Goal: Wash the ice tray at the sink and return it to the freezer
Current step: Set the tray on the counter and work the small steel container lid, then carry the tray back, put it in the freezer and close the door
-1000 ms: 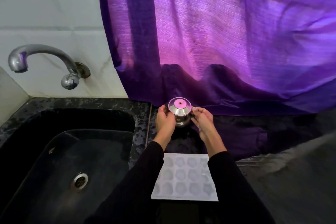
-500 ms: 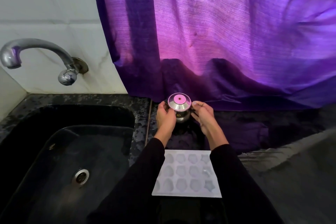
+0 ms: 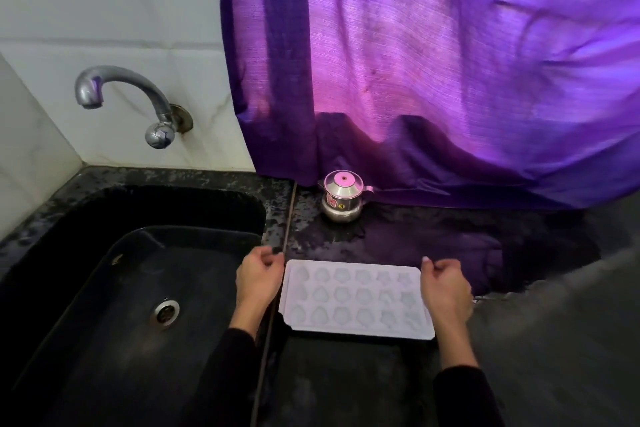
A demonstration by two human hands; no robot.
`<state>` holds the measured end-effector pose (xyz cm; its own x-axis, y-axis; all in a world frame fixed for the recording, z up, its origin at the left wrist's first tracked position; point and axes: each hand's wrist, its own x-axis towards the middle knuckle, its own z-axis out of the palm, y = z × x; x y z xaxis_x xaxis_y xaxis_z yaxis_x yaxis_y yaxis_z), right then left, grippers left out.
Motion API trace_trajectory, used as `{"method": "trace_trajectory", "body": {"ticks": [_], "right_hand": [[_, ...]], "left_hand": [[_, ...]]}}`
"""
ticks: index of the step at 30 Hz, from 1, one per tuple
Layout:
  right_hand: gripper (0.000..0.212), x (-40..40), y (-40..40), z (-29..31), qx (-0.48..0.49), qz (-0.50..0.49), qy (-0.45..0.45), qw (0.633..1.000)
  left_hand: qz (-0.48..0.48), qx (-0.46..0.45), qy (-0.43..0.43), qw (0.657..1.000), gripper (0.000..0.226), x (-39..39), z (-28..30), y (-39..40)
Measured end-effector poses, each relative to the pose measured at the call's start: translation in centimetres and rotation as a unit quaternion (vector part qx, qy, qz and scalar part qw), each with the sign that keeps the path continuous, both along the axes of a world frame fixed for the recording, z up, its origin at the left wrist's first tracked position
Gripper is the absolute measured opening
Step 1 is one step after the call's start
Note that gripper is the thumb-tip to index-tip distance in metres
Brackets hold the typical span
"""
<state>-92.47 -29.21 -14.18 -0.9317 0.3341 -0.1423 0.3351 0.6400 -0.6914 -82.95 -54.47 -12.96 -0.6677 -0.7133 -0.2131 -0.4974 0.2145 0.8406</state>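
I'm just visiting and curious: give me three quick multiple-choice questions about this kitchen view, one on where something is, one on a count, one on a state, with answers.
1. Where does the ice tray lie?
A. In the sink basin
B. On the dark counter right of the sink
C. Under the tap

2. How many rows of moulds does the tray have?
A. Two
B. Three
C. Five

3. What are the two hands doing?
A. Both grip the steel pot
B. Both hold nothing, one at each end of the tray
C. One turns the tap

Answers:
1 B: the tray rests flat on the counter, beside the sink.
2 B: three rows run along its length.
3 B: the left hand and right hand flank the tray, loosely curled and empty; the steel pot stands alone by the curtain, and the tap is untouched.
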Motion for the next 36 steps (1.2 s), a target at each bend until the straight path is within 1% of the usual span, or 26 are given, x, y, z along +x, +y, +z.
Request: {"method": "trace_trajectory", "body": {"ticks": [3, 7, 9, 11, 12, 15, 17, 24, 30, 36], "right_hand": [[0.036, 1.6, 0.5, -0.7, 0.035, 0.008, -0.027, 0.999], [0.037, 2.5, 0.4, -1.1, 0.031, 0.050, -0.032, 0.998], [0.037, 2.9, 0.3, -1.2, 0.020, 0.070, -0.024, 0.997], [0.033, 3.2, 0.2, -1.5, 0.010, 0.078, -0.010, 0.997], [0.030, 3.4, 0.2, -1.6, 0.005, 0.076, 0.001, 0.997], [0.028, 3.8, 0.1, -1.9, 0.010, 0.064, 0.026, 0.998], [0.028, 4.1, -0.2, -2.0, 0.013, 0.058, 0.035, 0.998], [0.027, 4.9, -1.2, -1.6, -0.003, 0.076, 0.084, 0.994], [0.026, 5.2, -2.0, -0.9, -0.023, 0.096, 0.096, 0.990], [0.027, 6.7, -2.6, 0.1, -0.048, 0.129, 0.103, 0.985]], "left_hand": [[0.002, 0.020, -0.026, 0.999, 0.035, 1.9, -0.8, 0.7], [-0.022, 0.048, -0.041, 0.998, 0.028, 2.5, -1.1, 1.6], [-0.023, 0.064, -0.046, 0.997, 0.020, 2.6, -1.2, 1.6], [-0.026, 0.088, -0.054, 0.994, 0.007, 2.8, -1.2, 1.7], [-0.032, 0.098, -0.059, 0.993, 0.005, 2.8, -1.4, 1.7], [-0.050, 0.089, -0.058, 0.993, 0.021, 2.8, -1.8, 1.8], [-0.042, 0.086, -0.043, 0.994, 0.025, 3.0, -1.6, 2.0], [-0.003, 0.093, -0.017, 0.995, 0.025, 4.5, -1.4, 1.9], [0.039, 0.100, 0.029, 0.994, 0.024, 6.6, -0.8, 1.8], [0.079, 0.115, 0.035, 0.990, 0.024, 9.5, -1.4, 1.6]]}}
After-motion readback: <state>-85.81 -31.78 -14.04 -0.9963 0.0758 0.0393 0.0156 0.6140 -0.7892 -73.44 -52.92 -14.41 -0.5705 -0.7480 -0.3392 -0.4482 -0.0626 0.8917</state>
